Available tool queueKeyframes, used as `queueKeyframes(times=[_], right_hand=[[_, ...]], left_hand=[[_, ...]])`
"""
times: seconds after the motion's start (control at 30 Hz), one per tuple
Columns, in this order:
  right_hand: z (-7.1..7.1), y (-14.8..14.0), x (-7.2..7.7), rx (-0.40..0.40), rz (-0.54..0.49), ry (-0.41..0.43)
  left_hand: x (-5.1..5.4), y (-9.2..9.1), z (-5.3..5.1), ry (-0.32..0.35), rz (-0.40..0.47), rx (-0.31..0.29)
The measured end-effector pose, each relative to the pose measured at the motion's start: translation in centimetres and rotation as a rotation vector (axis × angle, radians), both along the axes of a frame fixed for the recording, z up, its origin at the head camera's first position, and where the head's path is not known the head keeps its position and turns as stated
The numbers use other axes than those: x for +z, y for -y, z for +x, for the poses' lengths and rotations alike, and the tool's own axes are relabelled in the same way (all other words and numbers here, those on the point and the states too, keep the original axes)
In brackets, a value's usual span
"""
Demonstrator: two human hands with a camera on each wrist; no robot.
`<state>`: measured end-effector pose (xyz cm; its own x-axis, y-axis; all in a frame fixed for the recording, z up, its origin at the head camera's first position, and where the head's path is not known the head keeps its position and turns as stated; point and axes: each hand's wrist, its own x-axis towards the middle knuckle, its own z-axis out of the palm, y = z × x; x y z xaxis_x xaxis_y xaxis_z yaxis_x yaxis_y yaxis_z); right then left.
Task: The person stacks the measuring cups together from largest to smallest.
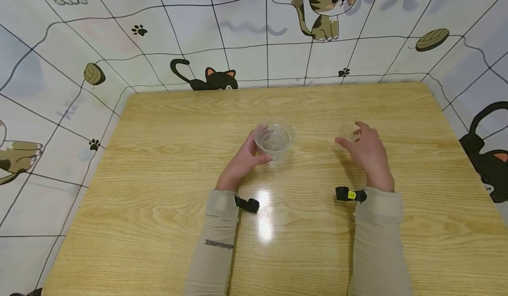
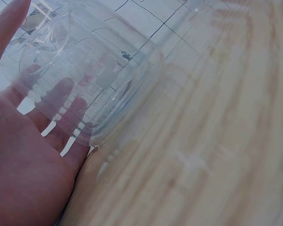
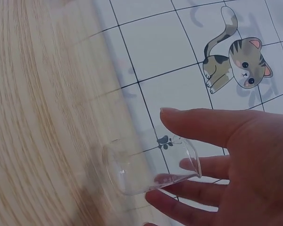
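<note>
Near the middle of the table stands a clear graduated beaker (image 1: pixel 274 139), wide at the rim. My left hand (image 1: pixel 247 158) holds it from the left, thumb on the near side and fingers round the far side. Printed marks on the beaker (image 2: pixel 101 80) show in the left wrist view, with several fingers (image 2: pixel 61 106) visible through its wall. To the right, my right hand (image 1: pixel 367 148) is spread around a smaller clear glass beaker (image 3: pixel 148 165). Its thumb and fingers stand apart there; whether they touch the glass I cannot tell.
The wooden table (image 1: pixel 166 163) carries both vessels. A white tiled-pattern backdrop (image 1: pixel 246 31) with printed cats rises behind it and at both sides. Black straps with small devices (image 1: pixel 351 194) are worn on both wrists. Light glares on the tabletop between the arms.
</note>
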<state>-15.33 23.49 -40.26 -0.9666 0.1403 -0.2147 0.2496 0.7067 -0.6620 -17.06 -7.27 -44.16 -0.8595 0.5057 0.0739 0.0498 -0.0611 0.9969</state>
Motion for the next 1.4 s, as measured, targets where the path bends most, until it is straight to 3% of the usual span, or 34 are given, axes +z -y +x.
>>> queueKeyframes(times=[0.33, 0.43, 0.53, 0.77, 1.07, 1.4], right_hand=[[-0.3, -0.2, 0.0, -0.029, -0.082, 0.011], [-0.2, -0.3, 0.0, -0.055, -0.087, 0.022], [-0.2, -0.5, -0.1, -0.078, -0.101, 0.018], [-0.2, -0.8, -0.1, -0.076, -0.112, -0.022], [-0.5, -0.9, -0.5, -0.005, -0.124, -0.007], [-0.6, -0.7, -1.2, -0.034, -0.081, -0.012]], left_hand=[[0.0, 0.0, -0.1, 0.001, 0.013, 0.002], [-0.9, 0.0, -0.5, -0.011, 0.013, 0.003], [-1.0, 0.0, -0.5, -0.008, 0.011, 0.004], [0.1, 0.0, -0.1, -0.003, 0.010, 0.004], [0.0, 0.0, -0.2, -0.005, 0.009, 0.005], [-0.1, 0.0, -0.2, 0.000, 0.027, -0.006]])
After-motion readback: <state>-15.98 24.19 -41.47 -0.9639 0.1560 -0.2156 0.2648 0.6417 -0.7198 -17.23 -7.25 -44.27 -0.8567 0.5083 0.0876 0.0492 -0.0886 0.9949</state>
